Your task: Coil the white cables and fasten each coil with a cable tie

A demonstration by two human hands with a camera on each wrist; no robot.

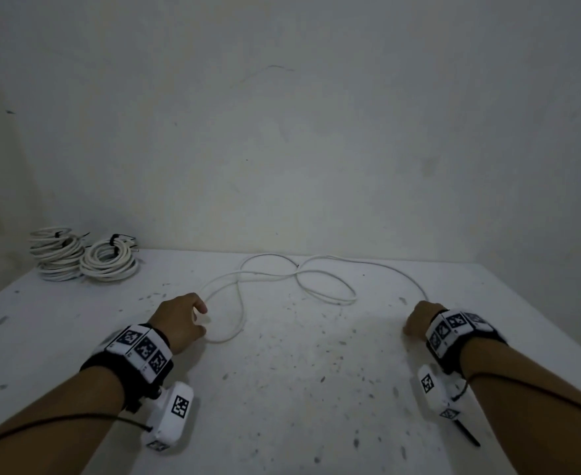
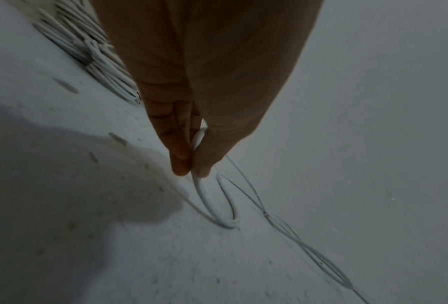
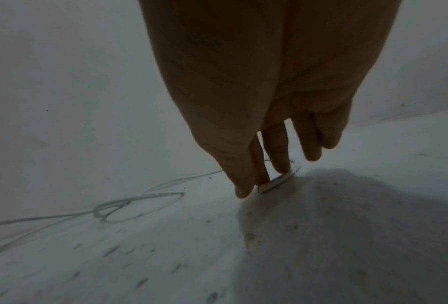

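Note:
A loose white cable [image 1: 326, 293] lies in open loops across the white table [image 1: 282, 389], running between my two hands. My left hand [image 1: 201, 313] pinches it between thumb and fingers near one loop; the left wrist view shows the cable [image 2: 204, 197] passing through the left hand's [image 2: 190, 170] fingertips. At the right, my right hand [image 1: 410, 329] has its fingertips down on the table. In the right wrist view the right hand [image 3: 254, 185] pinches the cable's cut end [image 3: 274, 183] against the tabletop. The rest of the cable [image 3: 129, 203] trails away leftward.
Two stacks of coiled white cable [image 1: 56, 255] [image 1: 109, 260], bound with black ties, sit at the back left by the wall; they show in the left wrist view as coils [image 2: 95, 51]. A thin black strip [image 1: 467, 435] lies near my right forearm. The tabletop is speckled with dark marks.

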